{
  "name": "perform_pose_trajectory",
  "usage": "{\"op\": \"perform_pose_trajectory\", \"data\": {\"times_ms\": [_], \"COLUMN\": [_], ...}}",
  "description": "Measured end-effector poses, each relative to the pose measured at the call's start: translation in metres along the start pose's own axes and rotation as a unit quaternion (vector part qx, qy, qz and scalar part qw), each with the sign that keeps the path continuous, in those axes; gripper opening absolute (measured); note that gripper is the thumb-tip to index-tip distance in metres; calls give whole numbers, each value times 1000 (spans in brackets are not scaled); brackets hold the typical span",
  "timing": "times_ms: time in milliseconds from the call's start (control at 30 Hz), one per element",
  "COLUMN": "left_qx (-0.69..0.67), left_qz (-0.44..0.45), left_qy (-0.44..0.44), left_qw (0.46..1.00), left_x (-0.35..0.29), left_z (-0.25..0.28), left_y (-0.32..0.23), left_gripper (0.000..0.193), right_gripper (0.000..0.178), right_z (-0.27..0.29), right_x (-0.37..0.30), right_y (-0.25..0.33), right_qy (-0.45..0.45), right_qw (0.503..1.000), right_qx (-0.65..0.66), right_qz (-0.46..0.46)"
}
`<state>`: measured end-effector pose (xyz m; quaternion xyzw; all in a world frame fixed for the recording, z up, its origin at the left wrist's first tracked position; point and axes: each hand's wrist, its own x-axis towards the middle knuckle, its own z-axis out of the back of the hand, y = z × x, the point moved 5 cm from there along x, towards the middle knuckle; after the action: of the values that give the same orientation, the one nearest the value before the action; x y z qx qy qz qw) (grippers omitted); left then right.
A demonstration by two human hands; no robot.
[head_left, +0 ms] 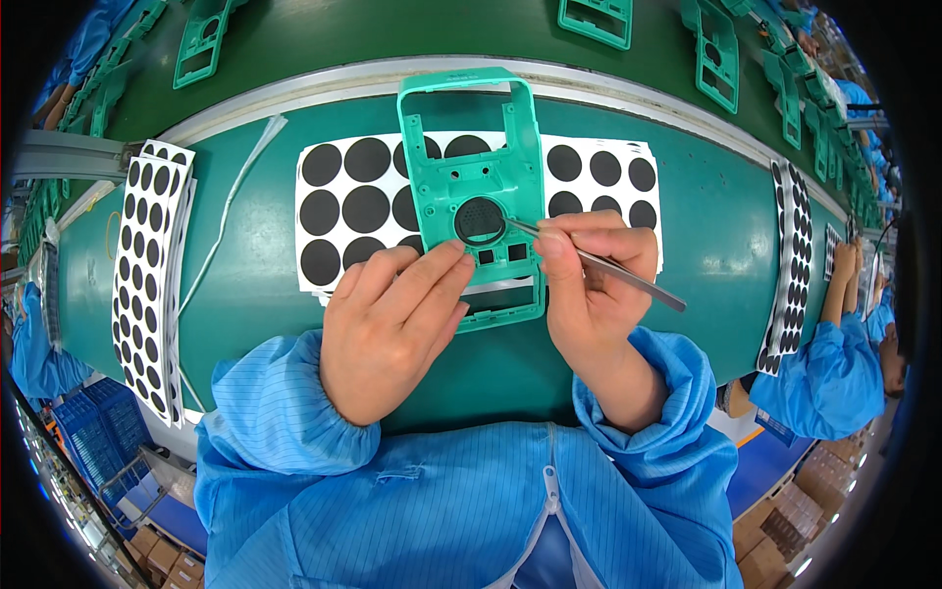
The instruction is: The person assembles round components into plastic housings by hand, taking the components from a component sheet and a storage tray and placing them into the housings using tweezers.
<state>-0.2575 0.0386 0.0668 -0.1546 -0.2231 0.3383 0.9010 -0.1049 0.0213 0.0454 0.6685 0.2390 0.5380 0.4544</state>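
Note:
A green plastic housing (432,201) with a large rectangular opening lies in front of me, over sheets of black round stickers (319,211). In its round speaker recess sits a dark disc (480,218), with a pale sliver along its lower edge. My left hand (392,319) rests on the housing's lower left, its fingertips touching beside the recess. Metal tweezers (628,275) are pinched in my right hand (601,285), their tips at the recess's right rim. Whether the tips grip the disc I cannot tell.
More sticker sheets stand in stacks at the left (152,275) and right (788,265). Beyond the pale rail (363,79), a green conveyor belt (392,34) carries several similar housings. A white cord (231,201) lies on the left. Other people in blue sleeves (824,383) work at both sides.

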Motion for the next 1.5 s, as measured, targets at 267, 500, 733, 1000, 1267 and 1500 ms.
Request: {"op": "perform_pose_trajectory", "data": {"times_ms": [267,500,733,1000,1267,1500], "left_qx": [8,-7,-8,121,138,164], "left_qz": [-20,2,7,-7,-5,-11], "left_qy": [-15,-7,1,-52,-40,-39], "left_qw": [1000,1000,1000,991,990,986], "left_x": [-1,0,-1,20,23,22], "left_z": [-2,0,0,-3,-7,-8], "left_y": [2,1,1,5,9,8], "left_gripper": [44,45,45,42,42,41], "right_gripper": [21,21,19,18,16,15], "right_z": [-2,-2,-3,-2,-5,-8], "right_x": [2,3,3,1,4,2], "right_y": [1,0,2,-4,3,13], "right_qy": [12,11,14,4,16,30], "right_qw": [1000,999,997,997,996,981], "right_qx": [-20,-53,-82,-72,-88,-179], "right_qz": [-2,-3,-6,-17,2,73]}}
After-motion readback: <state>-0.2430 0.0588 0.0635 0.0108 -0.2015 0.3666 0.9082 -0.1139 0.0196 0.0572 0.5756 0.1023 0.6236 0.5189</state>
